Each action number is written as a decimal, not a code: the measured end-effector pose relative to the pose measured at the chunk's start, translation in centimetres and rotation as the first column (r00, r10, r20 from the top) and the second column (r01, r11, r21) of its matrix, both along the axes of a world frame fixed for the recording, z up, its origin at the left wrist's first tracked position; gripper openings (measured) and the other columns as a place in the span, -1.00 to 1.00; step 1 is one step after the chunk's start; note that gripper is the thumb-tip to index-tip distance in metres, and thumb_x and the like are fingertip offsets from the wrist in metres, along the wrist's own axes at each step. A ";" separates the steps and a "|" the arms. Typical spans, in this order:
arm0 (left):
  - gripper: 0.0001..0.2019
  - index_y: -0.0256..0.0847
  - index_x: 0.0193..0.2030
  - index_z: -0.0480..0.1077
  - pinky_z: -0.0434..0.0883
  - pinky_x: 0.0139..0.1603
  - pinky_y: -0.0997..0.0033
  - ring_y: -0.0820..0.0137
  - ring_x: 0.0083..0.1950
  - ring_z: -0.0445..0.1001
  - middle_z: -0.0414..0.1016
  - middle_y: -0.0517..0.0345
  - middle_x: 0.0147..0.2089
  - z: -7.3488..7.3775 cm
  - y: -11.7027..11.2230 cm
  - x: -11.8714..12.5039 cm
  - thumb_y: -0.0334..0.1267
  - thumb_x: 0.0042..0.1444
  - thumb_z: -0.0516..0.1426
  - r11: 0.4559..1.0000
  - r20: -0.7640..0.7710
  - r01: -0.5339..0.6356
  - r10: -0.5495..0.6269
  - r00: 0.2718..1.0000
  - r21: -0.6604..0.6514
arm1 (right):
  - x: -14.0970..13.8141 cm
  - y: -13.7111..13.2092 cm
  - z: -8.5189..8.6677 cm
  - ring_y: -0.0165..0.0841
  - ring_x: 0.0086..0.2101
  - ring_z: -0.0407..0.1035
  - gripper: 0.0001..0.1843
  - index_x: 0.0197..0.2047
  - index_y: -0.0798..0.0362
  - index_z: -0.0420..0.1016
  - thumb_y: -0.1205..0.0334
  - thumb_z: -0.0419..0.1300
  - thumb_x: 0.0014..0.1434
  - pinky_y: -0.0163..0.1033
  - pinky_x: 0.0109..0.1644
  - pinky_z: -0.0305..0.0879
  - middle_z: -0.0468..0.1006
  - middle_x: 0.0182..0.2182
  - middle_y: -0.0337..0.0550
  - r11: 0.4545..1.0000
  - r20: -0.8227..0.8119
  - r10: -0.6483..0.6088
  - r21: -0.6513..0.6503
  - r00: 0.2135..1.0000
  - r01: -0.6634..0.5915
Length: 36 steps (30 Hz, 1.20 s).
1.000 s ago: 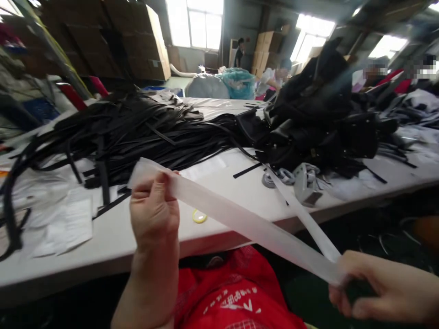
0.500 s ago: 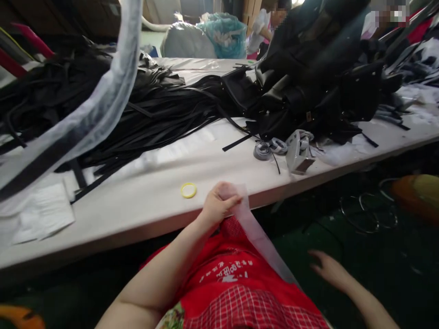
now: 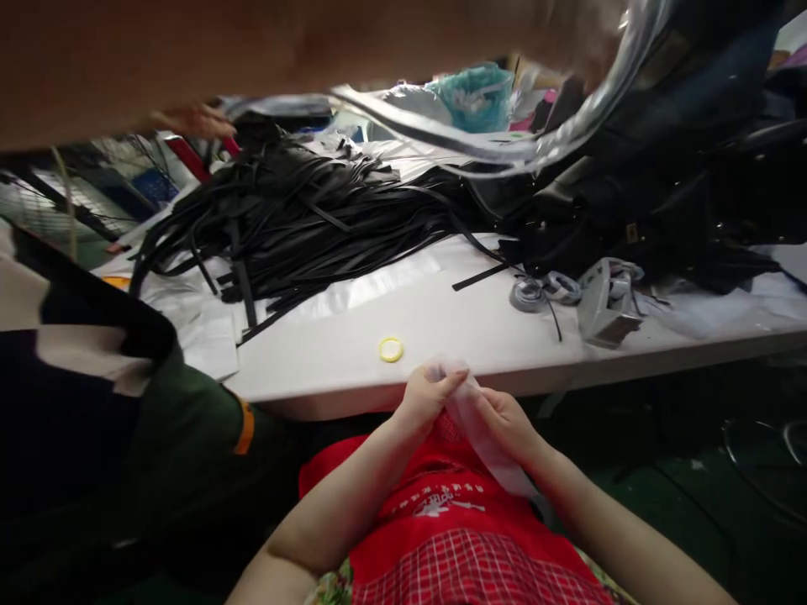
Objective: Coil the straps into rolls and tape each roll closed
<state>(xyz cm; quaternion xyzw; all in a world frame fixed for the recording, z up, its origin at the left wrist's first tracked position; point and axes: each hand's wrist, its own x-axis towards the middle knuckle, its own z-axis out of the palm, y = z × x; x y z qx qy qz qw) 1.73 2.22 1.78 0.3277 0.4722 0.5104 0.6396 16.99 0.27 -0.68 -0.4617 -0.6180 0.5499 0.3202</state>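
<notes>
The left hand point(image 3: 429, 395) and right hand point(image 3: 506, 423) pinch a thin, translucent white strip point(image 3: 465, 402) at the desk's point(image 3: 454, 319) near edge (6 o'clock). Flat black straps point(image 3: 303, 210) heap at 11 o'clock; a bulging teal bag point(image 3: 472, 92) at 12, contents unclear.

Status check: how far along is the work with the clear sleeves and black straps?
Done: one sleeved strap, black inside clear plastic as far as I can tell, arcs above the table. In hand: left hand and right hand pinch the end of an empty translucent sleeve at the table edge. Left: a big pile of bare black straps, so likely early.
</notes>
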 end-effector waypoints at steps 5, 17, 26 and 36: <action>-0.67 -0.30 -0.53 0.48 0.33 -0.46 0.53 0.50 -0.52 0.38 0.49 0.19 -0.54 0.5 0.4 0.5 -0.12 -0.28 0.44 0.999 0.016 -0.025 0.024 1.000 0.028 | 0.1 -0.1 1.1 -0.30 -0.38 0.40 -0.50 -0.33 0.10 0.54 -0.13 0.00 0.30 -0.27 -0.27 0.27 0.57 -0.40 -0.17 0.997 -0.002 0.010 0.073 1.000 -0.009; -0.66 -0.31 -0.53 0.53 0.34 -0.39 0.50 0.48 -0.47 0.38 0.51 0.16 -0.52 0.9 -0.1 0.3 -0.03 -0.18 0.39 0.999 0.010 0.045 -0.046 0.999 0.029 | 1.3 -0.9 0.3 -0.27 -0.35 0.44 -0.54 -0.30 0.10 0.58 -0.10 0.06 0.29 -0.23 -0.20 0.33 0.61 -0.37 -0.11 0.982 -0.056 -0.145 0.111 0.988 0.151; -0.56 -0.33 -0.39 0.58 0.38 -0.30 0.45 0.41 -0.40 0.45 0.58 0.06 -0.42 0.4 0.3 0.4 0.10 -0.10 0.32 0.998 0.076 0.046 -0.049 0.996 0.039 | 0.2 -0.6 0.5 -0.21 -0.24 0.47 -0.58 -0.18 0.09 0.59 -0.08 0.09 0.27 -0.16 -0.10 0.37 0.63 -0.25 -0.07 0.973 -0.102 -0.181 0.123 0.978 0.193; -0.58 -0.27 -0.27 0.61 0.42 -0.16 0.39 0.33 -0.27 0.51 0.62 0.03 -0.31 0.1 0.4 0.3 0.07 -0.12 0.35 0.993 0.122 0.119 -0.120 0.985 0.018 | -1.0 0.0 -0.2 -0.24 -0.33 0.43 -0.55 -0.27 0.08 0.56 -0.12 0.07 0.27 -0.19 -0.19 0.36 0.59 -0.36 -0.11 0.981 -0.148 -0.173 0.063 0.974 0.184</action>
